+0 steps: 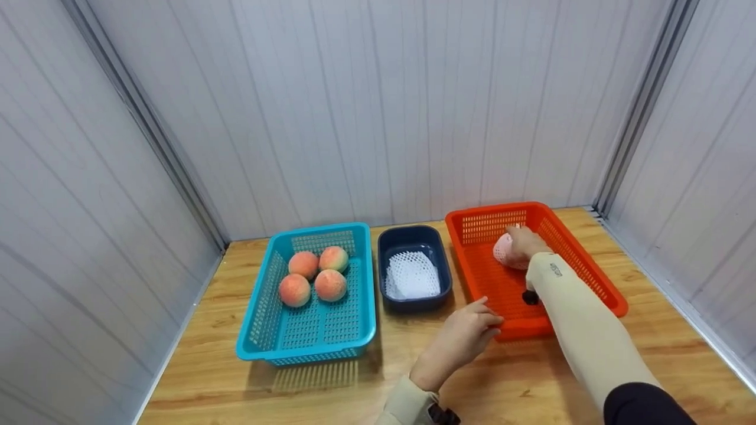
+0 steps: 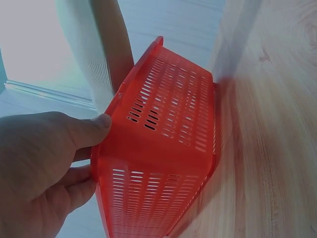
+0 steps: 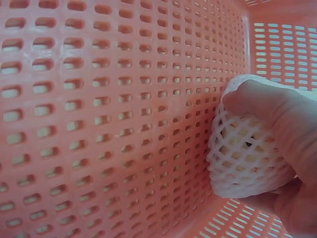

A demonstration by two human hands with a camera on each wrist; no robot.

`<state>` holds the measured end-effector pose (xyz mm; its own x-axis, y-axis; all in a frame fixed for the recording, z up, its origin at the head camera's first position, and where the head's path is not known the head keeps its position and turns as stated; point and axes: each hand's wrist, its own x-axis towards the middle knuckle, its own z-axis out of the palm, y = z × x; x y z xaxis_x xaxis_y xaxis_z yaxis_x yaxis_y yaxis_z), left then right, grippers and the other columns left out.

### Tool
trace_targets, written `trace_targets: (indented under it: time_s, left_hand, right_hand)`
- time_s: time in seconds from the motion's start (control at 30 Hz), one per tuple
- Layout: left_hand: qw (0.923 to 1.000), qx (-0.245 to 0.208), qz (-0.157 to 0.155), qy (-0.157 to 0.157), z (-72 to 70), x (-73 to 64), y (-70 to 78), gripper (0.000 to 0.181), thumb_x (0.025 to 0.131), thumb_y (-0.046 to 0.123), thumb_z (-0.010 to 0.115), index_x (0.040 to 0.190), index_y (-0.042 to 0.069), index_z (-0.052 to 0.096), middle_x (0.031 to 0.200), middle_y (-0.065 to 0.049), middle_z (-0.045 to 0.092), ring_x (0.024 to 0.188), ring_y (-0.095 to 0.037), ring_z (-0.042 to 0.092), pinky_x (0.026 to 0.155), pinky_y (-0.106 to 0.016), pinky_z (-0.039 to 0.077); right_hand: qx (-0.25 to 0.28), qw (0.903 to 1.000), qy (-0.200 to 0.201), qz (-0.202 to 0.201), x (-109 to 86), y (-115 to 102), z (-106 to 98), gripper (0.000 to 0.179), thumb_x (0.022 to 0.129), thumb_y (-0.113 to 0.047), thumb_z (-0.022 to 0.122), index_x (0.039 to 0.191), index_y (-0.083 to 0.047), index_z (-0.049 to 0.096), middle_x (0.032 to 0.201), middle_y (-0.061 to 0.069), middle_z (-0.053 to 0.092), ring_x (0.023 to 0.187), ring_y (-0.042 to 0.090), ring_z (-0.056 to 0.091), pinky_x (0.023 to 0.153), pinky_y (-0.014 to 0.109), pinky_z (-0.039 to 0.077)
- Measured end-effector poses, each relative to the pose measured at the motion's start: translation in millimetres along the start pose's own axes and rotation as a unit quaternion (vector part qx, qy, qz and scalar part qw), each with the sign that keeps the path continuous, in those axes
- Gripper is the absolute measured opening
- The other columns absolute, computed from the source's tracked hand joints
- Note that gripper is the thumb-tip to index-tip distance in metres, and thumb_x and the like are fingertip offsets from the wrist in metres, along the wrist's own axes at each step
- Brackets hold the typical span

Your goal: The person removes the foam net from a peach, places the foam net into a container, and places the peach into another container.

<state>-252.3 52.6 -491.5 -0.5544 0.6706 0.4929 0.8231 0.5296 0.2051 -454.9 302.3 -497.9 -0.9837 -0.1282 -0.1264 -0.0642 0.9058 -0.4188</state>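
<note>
Inside the red basket (image 1: 490, 295), toward its far end, my right hand (image 1: 525, 243) grips a peach in a white foam net (image 1: 503, 250). The right wrist view shows the thumb along the upper side of the netted peach (image 3: 247, 153) and fingers beneath it, close over the slotted basket floor (image 3: 114, 124). My left hand (image 1: 463, 333) is at the basket's near left corner. In the left wrist view, the left thumb and curled fingers (image 2: 79, 191) pinch the red rim (image 2: 96, 158).
A blue basket (image 1: 363, 330) with several bare peaches (image 1: 331, 285) stands at the left. Between the baskets is a navy tub (image 1: 387, 236) holding white foam nets (image 1: 413, 276). Pale panel walls (image 1: 378, 118) enclose the wooden table (image 1: 331, 401) at the back and sides.
</note>
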Motion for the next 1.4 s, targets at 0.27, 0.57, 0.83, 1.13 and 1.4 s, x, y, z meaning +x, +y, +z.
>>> trace_targets:
  time_s: [0.27,0.57,0.83,1.13,1.4]
  left_hand:
    - [0.9999,-0.002,0.009,0.006,1.3,-0.5,-0.3,0.017,0.089,0.016,0.072,0.105,0.011,0.076,0.098,0.004,0.070,0.107,-0.007,0.062,0.108,-0.023,0.028]
    - [0.9998,-0.003,0.010,0.018,2.1,1.2,-1.4,0.018,0.089,0.016,0.073,0.105,0.010,0.075,0.100,0.002,0.071,0.119,-0.014,0.056,0.106,-0.022,0.031]
    - [0.9999,0.010,0.004,0.012,1.5,0.7,1.6,0.018,0.089,0.016,0.072,0.106,0.010,0.075,0.099,0.003,0.070,0.111,-0.010,0.060,0.109,-0.021,0.025]
    - [0.9998,0.003,0.003,0.017,0.7,-4.6,0.1,0.017,0.088,0.013,0.072,0.105,0.009,0.074,0.098,0.002,0.069,0.109,-0.010,0.061,0.110,-0.022,0.023]
    - [0.9987,0.039,0.032,0.003,0.0,-1.2,1.4,0.022,0.090,0.014,0.070,0.111,0.011,0.073,0.109,0.002,0.069,0.124,-0.016,0.053,0.107,-0.024,0.031]
  right_hand:
    - [-0.012,0.9997,-0.013,-0.015,-8.0,-10,-21,0.086,0.078,-0.016,0.076,0.149,-0.002,0.030,0.145,0.034,0.029,0.129,0.051,0.032,0.100,0.066,0.030]
    - [-0.055,0.9958,-0.037,-0.063,-30.1,-40,-63,0.090,0.076,-0.018,0.080,0.148,0.003,0.030,0.140,0.034,0.038,0.125,0.049,0.039,0.096,0.063,0.038]
    - [-0.094,0.9851,-0.016,-0.144,-59.0,-81,-72,0.079,0.069,-0.019,0.084,0.136,0.000,0.046,0.125,0.025,0.052,0.110,0.041,0.051,0.085,0.059,0.047]
    - [-0.094,0.9790,-0.029,-0.179,-88.5,-113,-64,0.079,0.068,-0.017,0.086,0.137,-0.009,0.048,0.127,0.015,0.052,0.107,0.033,0.051,0.087,0.055,0.049]
    - [-0.094,0.9769,-0.032,-0.189,-110.0,-112,-65,0.078,0.068,-0.016,0.086,0.137,-0.013,0.048,0.126,0.014,0.052,0.108,0.032,0.051,0.088,0.055,0.049]
